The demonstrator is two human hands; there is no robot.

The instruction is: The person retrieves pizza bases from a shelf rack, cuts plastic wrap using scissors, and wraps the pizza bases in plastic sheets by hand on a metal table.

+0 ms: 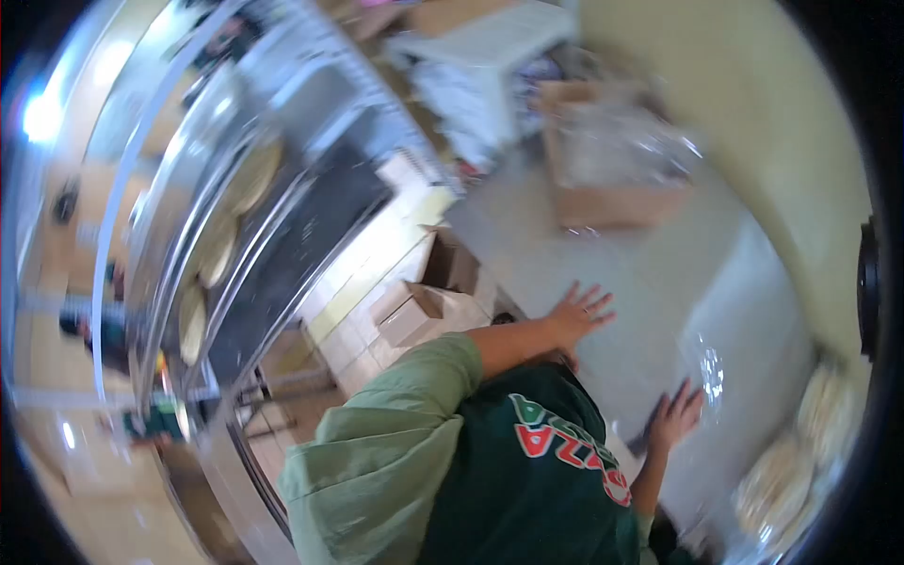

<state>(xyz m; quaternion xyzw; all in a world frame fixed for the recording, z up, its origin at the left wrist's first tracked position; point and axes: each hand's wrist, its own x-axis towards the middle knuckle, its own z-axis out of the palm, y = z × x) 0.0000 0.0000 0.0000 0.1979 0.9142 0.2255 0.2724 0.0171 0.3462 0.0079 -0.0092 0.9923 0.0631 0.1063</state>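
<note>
My left hand (581, 314) lies spread out, palm down, over the grey tabletop (650, 282), with a ring on one finger. It holds nothing. Lower down, my right hand (677, 415) is also open, its fingers apart on or just above the same surface. Close to its fingertips is a shiny piece of clear plastic (712, 372). The image is blurred, so I cannot tell how firmly either hand touches the table. I wear a dark green apron (527, 471) with lettering over a light green sleeve (386, 424).
A cardboard box (621, 205) holding clear plastic bags stands at the table's far end. Plastic-wrapped pale flat rounds (777, 485) lie at lower right. Open cartons (414, 315) sit on the tiled floor. Left, a metal rack (273, 264) carries dough rounds (256, 177). Another person (94, 341) is far left.
</note>
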